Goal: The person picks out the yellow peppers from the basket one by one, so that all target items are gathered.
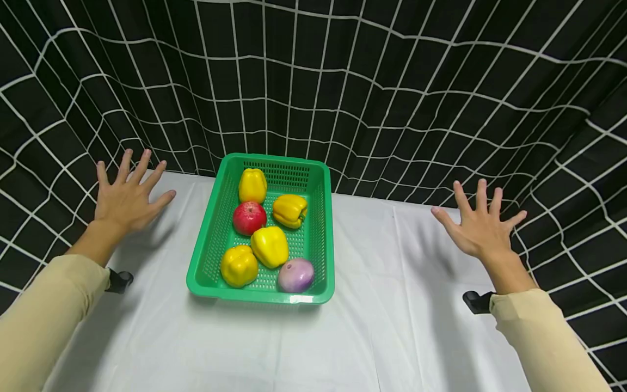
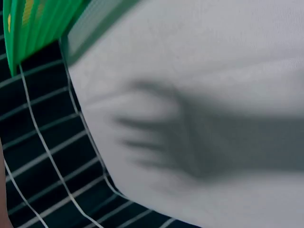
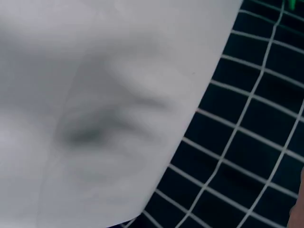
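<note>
In the head view my left hand (image 1: 122, 200) hovers over the table left of a green plastic basket (image 1: 330, 234), fingers spread and straight, holding nothing. My right hand (image 1: 482, 231) is held the same way, well to the basket's right. Inside the basket lie several yellow bell peppers, one at the back left (image 1: 252, 186), plus a red round fruit (image 1: 249, 218) and a purple-and-white rounded vegetable (image 1: 296, 275) at the front right. Part of the basket (image 2: 45, 26) shows in the left wrist view. Only slivers of the hands enter the wrist views.
A white cloth (image 1: 367, 326) covers the table, and the hands cast shadows on it. Black curtains with a white grid (image 1: 303, 81) rise behind the table and along both sides. A black wrist mount (image 1: 119, 281) sticks out from the left cuff, another (image 1: 477, 302) from the right.
</note>
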`<action>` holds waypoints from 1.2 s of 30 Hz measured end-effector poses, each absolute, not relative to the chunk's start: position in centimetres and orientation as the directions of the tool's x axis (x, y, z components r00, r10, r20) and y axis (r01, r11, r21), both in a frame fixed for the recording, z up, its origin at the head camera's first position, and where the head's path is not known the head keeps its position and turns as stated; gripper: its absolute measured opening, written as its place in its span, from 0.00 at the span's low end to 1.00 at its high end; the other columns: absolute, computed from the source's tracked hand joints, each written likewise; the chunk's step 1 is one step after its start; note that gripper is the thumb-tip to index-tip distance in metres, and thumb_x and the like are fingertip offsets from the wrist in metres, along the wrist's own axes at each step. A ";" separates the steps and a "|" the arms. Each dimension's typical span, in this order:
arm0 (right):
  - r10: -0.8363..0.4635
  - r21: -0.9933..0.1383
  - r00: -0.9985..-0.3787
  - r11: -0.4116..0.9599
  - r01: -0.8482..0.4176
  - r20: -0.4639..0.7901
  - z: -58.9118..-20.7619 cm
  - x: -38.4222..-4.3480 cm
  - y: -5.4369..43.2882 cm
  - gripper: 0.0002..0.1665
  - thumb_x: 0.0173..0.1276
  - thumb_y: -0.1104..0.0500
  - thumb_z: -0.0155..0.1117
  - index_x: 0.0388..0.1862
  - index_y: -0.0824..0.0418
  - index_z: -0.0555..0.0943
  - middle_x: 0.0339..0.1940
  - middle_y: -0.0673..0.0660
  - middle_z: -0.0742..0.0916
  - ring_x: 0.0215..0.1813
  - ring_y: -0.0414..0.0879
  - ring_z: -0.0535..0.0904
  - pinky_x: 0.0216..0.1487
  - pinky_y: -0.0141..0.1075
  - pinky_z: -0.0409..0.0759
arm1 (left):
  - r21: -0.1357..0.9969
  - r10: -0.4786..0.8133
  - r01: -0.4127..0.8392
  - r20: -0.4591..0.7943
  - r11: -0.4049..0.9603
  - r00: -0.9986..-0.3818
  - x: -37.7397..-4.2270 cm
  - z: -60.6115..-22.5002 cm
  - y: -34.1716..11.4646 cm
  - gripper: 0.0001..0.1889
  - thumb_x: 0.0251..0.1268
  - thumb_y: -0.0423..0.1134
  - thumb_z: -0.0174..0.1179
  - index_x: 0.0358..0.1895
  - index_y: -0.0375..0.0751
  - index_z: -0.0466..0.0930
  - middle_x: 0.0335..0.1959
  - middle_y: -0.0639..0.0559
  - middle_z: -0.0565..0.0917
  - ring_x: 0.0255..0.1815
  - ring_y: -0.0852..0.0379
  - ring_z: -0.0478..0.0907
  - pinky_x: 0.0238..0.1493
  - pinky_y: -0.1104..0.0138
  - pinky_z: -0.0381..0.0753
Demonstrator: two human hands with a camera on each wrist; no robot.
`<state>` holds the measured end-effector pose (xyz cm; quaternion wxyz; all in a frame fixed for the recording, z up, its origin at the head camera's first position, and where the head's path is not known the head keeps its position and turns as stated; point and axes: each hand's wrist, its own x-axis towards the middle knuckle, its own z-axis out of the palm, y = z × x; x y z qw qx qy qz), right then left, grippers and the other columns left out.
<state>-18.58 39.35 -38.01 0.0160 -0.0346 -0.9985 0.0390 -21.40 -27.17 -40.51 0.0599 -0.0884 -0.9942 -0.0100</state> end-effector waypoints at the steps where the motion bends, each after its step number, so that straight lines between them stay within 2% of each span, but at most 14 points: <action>1: 0.063 -0.082 -0.997 0.995 0.060 0.034 -37.9 -18.6 39.1 0.54 0.68 0.20 0.33 0.82 0.44 0.35 0.80 0.65 0.32 0.76 0.68 0.19 0.54 0.81 0.18 | 0.006 0.190 0.193 0.130 0.981 -0.973 -21.4 -40.5 -26.9 0.39 0.74 0.67 0.35 0.81 0.50 0.49 0.82 0.44 0.40 0.81 0.43 0.24 0.70 0.34 0.21; 8: -0.007 -0.089 -0.998 0.996 -0.013 0.066 -36.8 -18.7 36.9 0.53 0.69 0.21 0.36 0.83 0.44 0.38 0.81 0.63 0.34 0.78 0.68 0.22 0.56 0.80 0.19 | -0.025 0.320 0.319 0.135 0.947 -0.938 -20.9 -40.2 -25.1 0.38 0.74 0.67 0.39 0.80 0.52 0.52 0.82 0.46 0.44 0.82 0.43 0.30 0.71 0.35 0.23; 13: -0.077 -0.093 -0.995 0.992 -0.083 0.067 -36.0 -18.5 34.9 0.51 0.70 0.23 0.37 0.83 0.43 0.39 0.81 0.61 0.33 0.78 0.67 0.23 0.57 0.79 0.19 | 0.013 0.387 0.389 0.076 0.921 -0.919 -20.5 -40.2 -24.0 0.39 0.73 0.67 0.40 0.80 0.52 0.53 0.82 0.46 0.44 0.82 0.41 0.32 0.71 0.34 0.27; 18: -0.151 -0.101 -0.986 0.982 -0.157 0.064 -35.3 -18.2 32.6 0.51 0.70 0.23 0.40 0.83 0.42 0.41 0.82 0.57 0.33 0.79 0.67 0.28 0.62 0.78 0.23 | 0.042 0.447 0.446 -0.008 0.894 -0.895 -20.2 -40.4 -23.0 0.40 0.72 0.68 0.44 0.80 0.52 0.52 0.82 0.46 0.44 0.81 0.39 0.35 0.71 0.31 0.34; 21: -0.199 -0.173 -0.980 0.964 -0.200 0.023 -34.9 -18.0 31.4 0.51 0.70 0.25 0.44 0.83 0.41 0.40 0.82 0.55 0.34 0.80 0.66 0.30 0.66 0.75 0.25 | 0.040 0.483 0.482 -0.052 0.875 -0.874 -19.9 -40.7 -22.5 0.40 0.71 0.69 0.44 0.80 0.52 0.53 0.82 0.45 0.47 0.81 0.37 0.38 0.71 0.31 0.39; 26: -0.275 -0.416 -0.955 0.885 -0.207 -0.109 -34.0 -17.8 29.3 0.48 0.74 0.30 0.46 0.82 0.38 0.36 0.82 0.52 0.34 0.81 0.57 0.27 0.71 0.68 0.25 | 0.045 0.527 0.526 -0.102 0.849 -0.843 -19.4 -40.8 -21.9 0.40 0.71 0.69 0.43 0.79 0.53 0.55 0.81 0.44 0.50 0.80 0.35 0.43 0.71 0.31 0.42; 29: -0.315 -0.511 -0.939 0.835 -0.205 -0.138 -33.8 -17.7 28.3 0.46 0.75 0.33 0.46 0.82 0.38 0.37 0.82 0.51 0.35 0.82 0.52 0.27 0.74 0.64 0.25 | 0.066 0.543 0.539 -0.115 0.840 -0.832 -19.1 -40.8 -21.8 0.39 0.71 0.69 0.43 0.79 0.53 0.55 0.81 0.45 0.50 0.80 0.36 0.44 0.71 0.31 0.43; 36: -0.392 -0.627 -0.910 0.744 -0.229 -0.132 -34.2 -17.8 26.1 0.46 0.76 0.37 0.50 0.82 0.37 0.38 0.83 0.50 0.37 0.82 0.55 0.31 0.72 0.70 0.38 | 0.092 0.570 0.563 -0.124 0.822 -0.812 -19.0 -41.0 -21.8 0.37 0.73 0.66 0.44 0.79 0.54 0.56 0.81 0.46 0.52 0.80 0.38 0.44 0.71 0.32 0.44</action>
